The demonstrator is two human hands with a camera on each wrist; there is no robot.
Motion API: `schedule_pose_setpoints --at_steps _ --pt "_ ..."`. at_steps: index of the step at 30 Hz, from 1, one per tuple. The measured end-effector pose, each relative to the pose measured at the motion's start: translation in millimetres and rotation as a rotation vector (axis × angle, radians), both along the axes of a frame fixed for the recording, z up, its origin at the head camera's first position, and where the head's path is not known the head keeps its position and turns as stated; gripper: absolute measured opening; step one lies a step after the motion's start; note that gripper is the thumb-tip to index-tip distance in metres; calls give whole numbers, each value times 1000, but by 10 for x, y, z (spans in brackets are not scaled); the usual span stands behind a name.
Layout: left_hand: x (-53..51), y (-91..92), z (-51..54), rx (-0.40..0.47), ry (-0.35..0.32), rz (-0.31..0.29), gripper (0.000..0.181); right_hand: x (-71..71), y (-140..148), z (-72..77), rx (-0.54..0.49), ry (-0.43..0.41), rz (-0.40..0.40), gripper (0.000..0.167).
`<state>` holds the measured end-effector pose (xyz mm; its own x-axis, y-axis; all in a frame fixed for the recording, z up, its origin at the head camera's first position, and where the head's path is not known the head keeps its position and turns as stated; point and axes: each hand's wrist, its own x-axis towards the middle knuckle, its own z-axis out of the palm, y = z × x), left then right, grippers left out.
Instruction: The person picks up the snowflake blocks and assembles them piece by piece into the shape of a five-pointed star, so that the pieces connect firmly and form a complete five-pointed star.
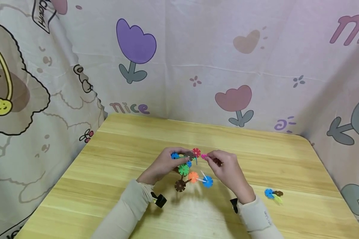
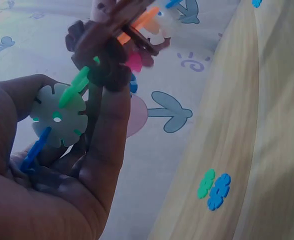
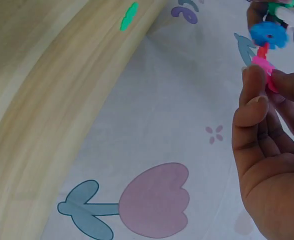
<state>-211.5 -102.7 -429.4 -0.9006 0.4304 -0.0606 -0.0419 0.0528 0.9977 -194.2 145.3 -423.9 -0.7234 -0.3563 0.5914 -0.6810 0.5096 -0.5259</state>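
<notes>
My left hand (image 1: 166, 162) holds a linked structure of notched snowflake building discs above the table, its thumb and fingers around the upper part. Near its fingertips are a dark brown disc (image 1: 189, 156) and a red disc (image 1: 196, 152). Below hang a green disc (image 1: 183, 170), a brown disc (image 1: 180, 186), an orange disc (image 1: 193, 177) and a blue disc (image 1: 207, 181). My right hand (image 1: 227, 166) pinches a pink disc (image 1: 204, 156) between thumb and forefinger, beside the red one. In the right wrist view, the pink disc (image 3: 263, 65) meets the red piece (image 3: 262, 51).
Blue (image 1: 269, 193), brown (image 1: 278, 193) and yellow discs (image 1: 277, 199) lie together on the wooden table (image 1: 122, 139), right of my right forearm. A printed curtain (image 1: 179, 66) hangs behind the table and along its sides.
</notes>
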Motion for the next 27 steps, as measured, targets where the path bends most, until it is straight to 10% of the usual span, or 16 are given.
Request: schedule_pose_setpoints --at_steps 27 --pt "62 0 86 -63 150 -100 40 72 -71 -7 40 116 21 19"
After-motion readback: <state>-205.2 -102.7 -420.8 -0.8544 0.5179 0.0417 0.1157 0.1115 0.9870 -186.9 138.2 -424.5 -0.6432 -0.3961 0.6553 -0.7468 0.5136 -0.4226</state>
